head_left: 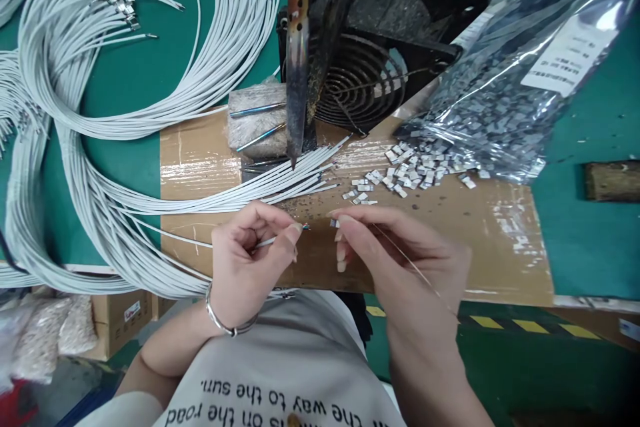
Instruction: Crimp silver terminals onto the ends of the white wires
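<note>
My left hand (253, 247) pinches a white cable (266, 242) near its end. Fine coloured wire tips (306, 227) stick out past the thumb. Opposite it, my right hand (405, 253) grips a small metal connector (334, 222) between thumb and forefinger, a short gap from the wire tips. A thin wire strand (407, 260), which looks like solder, runs across that palm. Just above both hands lie a bundle of white cables (215, 202) and a pile of loose connectors (413, 170) on the brown cardboard sheet (505, 247).
A dark pointed metal bar (297, 80) hangs down over the cardboard, before a black fan (360, 80). Beside it sits a wrapped block (257, 117) with two metal rods. A clear bag of connectors (500, 100) lies right; coiled white cables (100, 113) cover the left.
</note>
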The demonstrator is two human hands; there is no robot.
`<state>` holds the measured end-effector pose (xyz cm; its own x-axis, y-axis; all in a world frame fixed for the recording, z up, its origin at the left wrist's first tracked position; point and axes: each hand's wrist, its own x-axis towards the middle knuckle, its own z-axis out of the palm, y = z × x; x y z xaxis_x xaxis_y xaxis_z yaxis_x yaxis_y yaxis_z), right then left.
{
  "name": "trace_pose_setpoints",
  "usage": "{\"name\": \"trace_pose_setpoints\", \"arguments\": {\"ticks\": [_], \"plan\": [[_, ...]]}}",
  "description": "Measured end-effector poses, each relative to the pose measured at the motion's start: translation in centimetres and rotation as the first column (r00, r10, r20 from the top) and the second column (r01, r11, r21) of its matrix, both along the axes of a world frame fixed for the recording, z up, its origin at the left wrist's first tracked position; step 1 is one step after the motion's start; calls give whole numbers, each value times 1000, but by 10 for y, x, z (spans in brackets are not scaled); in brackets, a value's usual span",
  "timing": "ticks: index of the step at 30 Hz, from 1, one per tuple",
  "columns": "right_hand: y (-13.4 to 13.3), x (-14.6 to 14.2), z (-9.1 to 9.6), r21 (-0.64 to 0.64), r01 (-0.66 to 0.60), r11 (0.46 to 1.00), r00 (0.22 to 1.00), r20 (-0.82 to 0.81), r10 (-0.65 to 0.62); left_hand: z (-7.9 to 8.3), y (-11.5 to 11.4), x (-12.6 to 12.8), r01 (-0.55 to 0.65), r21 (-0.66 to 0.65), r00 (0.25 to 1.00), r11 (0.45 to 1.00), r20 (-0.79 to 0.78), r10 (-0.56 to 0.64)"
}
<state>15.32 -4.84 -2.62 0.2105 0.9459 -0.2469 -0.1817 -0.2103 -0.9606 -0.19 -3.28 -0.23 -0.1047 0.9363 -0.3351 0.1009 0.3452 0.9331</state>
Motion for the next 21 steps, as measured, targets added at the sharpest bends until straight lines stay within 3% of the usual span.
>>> {"name": "trace_pose_setpoints", "arguments": {"ticks": [6, 14, 21], "plan": [[3, -4, -1, 22, -46, 999, 989, -140, 48, 1, -2, -3, 8, 51, 1000, 999, 29, -9], [6, -4, -1, 97, -142, 985, 989, -39, 146, 1, -4, -4, 64, 139, 997, 988, -52, -57], [5, -2, -3, 133, -154, 979, 988, 10, 154, 2, -3, -3, 72, 142, 996, 987, -66, -63]]}}
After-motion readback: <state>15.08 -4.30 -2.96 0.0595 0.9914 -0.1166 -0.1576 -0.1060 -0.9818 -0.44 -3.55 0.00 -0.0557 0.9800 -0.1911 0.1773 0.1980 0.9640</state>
